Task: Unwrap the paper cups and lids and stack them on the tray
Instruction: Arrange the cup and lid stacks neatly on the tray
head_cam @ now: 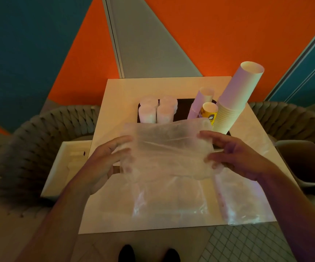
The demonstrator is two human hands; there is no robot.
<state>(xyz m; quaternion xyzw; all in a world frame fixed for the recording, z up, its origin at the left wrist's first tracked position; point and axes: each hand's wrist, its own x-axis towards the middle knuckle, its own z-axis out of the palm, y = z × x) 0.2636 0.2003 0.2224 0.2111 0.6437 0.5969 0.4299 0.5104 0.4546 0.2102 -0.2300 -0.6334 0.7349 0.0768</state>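
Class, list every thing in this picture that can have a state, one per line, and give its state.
Plastic wrapper: empty, held up by both hands.
Left hand: gripping wrapper.
Right hand: gripping wrapper.
Tall cup stack: unwrapped, on tray.
Lid stacks: unwrapped, on tray.
Second wrapper: flat on table.

Pretty sure I'm looking at a cafe or some casual eatery seating spot. There's a small square white bench (115, 95) with woven rope-style chairs (45, 133) tucked in on both sides, walls done in bold orange and teal panels (200, 35), tiled floor (238, 242) underneath, and a dark serving tray (184, 105) loaded with stacks of takeaway paper cups (236, 99) and lids (157, 111).
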